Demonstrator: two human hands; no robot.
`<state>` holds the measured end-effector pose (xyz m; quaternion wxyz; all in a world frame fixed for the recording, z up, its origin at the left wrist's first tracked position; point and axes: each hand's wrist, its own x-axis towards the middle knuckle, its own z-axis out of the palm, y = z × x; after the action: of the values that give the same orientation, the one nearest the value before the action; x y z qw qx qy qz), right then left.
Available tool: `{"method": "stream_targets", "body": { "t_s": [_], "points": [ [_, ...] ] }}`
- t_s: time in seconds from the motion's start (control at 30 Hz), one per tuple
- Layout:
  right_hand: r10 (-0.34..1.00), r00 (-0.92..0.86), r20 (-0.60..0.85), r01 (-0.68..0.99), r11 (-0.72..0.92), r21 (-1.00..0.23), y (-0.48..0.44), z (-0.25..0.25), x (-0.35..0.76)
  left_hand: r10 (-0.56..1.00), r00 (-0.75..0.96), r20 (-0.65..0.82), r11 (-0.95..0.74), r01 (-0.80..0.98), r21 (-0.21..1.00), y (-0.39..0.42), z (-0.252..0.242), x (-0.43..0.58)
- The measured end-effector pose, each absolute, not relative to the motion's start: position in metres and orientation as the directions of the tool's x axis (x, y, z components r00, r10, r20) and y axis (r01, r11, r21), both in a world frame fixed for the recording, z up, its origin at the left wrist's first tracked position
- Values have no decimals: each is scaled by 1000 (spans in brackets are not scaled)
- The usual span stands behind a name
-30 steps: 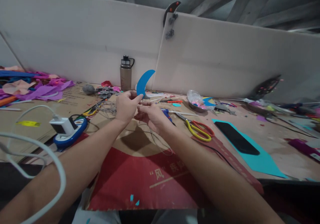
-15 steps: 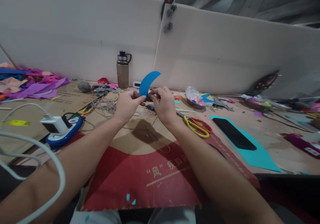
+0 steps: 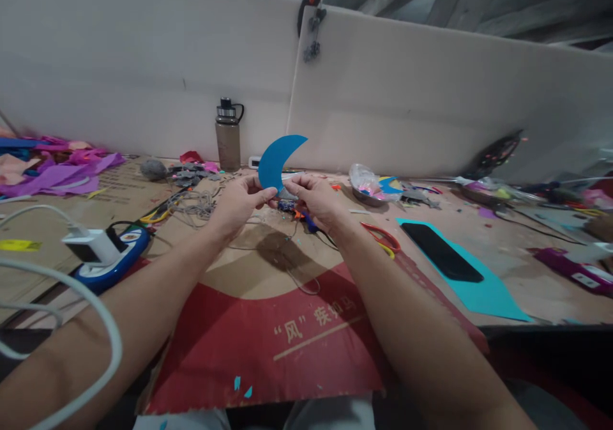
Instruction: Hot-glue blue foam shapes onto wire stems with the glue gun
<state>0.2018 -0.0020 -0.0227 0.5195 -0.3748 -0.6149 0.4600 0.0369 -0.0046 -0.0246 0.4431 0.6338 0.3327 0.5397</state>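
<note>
A blue crescent-shaped cutout (image 3: 274, 160) stands upright above the cardboard-covered table (image 3: 258, 270). My left hand (image 3: 238, 203) pinches its lower end between thumb and fingers. My right hand (image 3: 313, 199) is closed in a pinch right beside it, on the cutout's lower tip or something small there that I cannot make out. A thin grey wire (image 3: 297, 276) trails down from the hands onto the cardboard.
Orange-and-yellow scissors (image 3: 383, 238) lie just right of my right forearm. A black phone (image 3: 440, 251) rests on a teal sheet (image 3: 483, 292). A bottle (image 3: 228, 136) stands at the back wall. A white charger (image 3: 90, 245) with cable sits left; paper scraps (image 3: 57, 174) pile far left.
My right hand rose from below the left hand and closed a pinch at the crescent's lower end. The crescent turned a little, showing more of its face.
</note>
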Motion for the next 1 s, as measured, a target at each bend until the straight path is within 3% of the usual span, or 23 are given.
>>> {"method": "stream_targets", "body": {
  "t_s": [0.13, 0.27, 0.5, 0.7, 0.8, 0.87, 0.93, 1.0],
  "points": [
    [941, -233, 245, -179, 206, -962, -5, -23, 200, 909, 233, 344, -310, -172, 935, -4, -26, 37],
    [922, -122, 369, -231, 335, -914, -9, -25, 193, 934, 220, 280, -206, -306, 929, -6, -23, 37],
    [848, -67, 526, -93, 519, -850, -5, -35, 189, 955, 296, 18, 141, -507, 850, -10, -17, 39],
    [744, 33, 668, 18, 667, -745, -5, -32, 189, 942, 331, -51, 239, -558, 795, -16, -14, 42],
    [745, 99, 660, 59, 657, -751, -7, -30, 190, 945, 321, -53, 211, -478, 853, -17, -14, 43],
    [788, 126, 603, 29, 605, -796, -6, -31, 190, 970, 242, -19, 100, -325, 941, -15, -18, 42],
    [850, 149, 506, -67, 519, -852, -5, -32, 189, 984, 116, 136, -120, -138, 983, -11, -22, 41],
    [906, 143, 398, -193, 420, -887, -6, -33, 187, 932, 3, 363, -363, -15, 932, -7, -27, 40]
  ]
}}
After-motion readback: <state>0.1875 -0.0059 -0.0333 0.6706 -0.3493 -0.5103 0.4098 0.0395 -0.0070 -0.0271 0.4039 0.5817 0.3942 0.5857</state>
